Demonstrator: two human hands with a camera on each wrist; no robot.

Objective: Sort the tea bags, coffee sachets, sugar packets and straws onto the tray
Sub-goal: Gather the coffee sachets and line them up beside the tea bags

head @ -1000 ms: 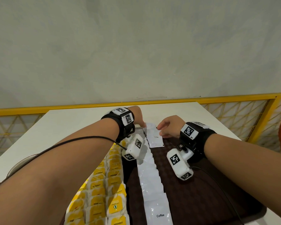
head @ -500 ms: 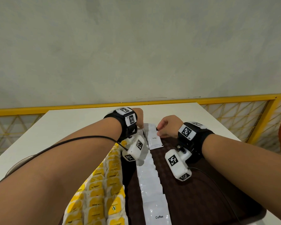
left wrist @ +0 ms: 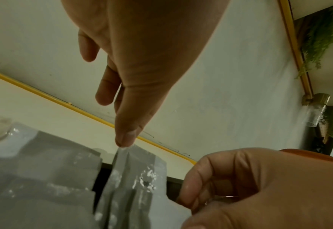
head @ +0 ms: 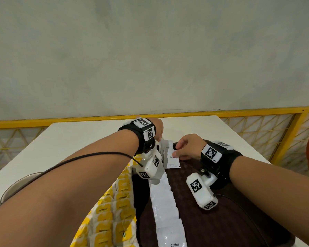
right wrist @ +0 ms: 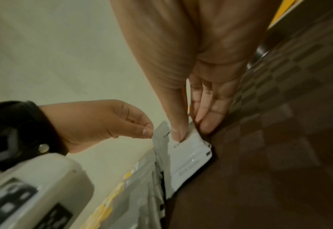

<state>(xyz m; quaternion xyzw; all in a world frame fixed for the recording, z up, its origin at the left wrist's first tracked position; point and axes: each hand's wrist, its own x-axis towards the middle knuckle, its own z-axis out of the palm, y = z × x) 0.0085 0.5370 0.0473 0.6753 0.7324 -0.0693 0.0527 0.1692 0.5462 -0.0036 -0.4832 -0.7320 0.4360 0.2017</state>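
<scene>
Tray (head: 230, 227): dark brown with a woven pattern, lying on the white surface (head: 82, 139); it holds two kinds of packets.
Tea bags (head: 112, 216): yellow-labelled, in overlapping rows along the tray's left side, from the near edge towards the far end.
Coffee sachet row (head: 165, 202): white sachets printed "Coffee", overlapping in one line down the tray's middle, just right of the tea bags.
Bowl (head: 16, 186): a round rim on the surface left of the tray, partly hidden by the left forearm; its contents cannot be seen.
Front sachet (head: 171, 162): at the far end of the row, lying on the tray.
Right hand (head: 189, 147): thumb pressing on top of the front sachet (right wrist: 189, 153), the fingers (right wrist: 210, 111) held together and straight at its right edge; whether they reach beneath it cannot be told.
Back sachet (head: 166, 145): just behind the front one, tilted up, its far edge over the tray's far rim.
Left hand (head: 157, 129): thumb tip touching the back sachet's top corner (left wrist: 134, 162); the other fingers (left wrist: 106, 91) curled loosely behind, whether they touch it is hidden.
Beyond: a yellow rail (head: 185, 114) and a grey wall behind the surface.
</scene>
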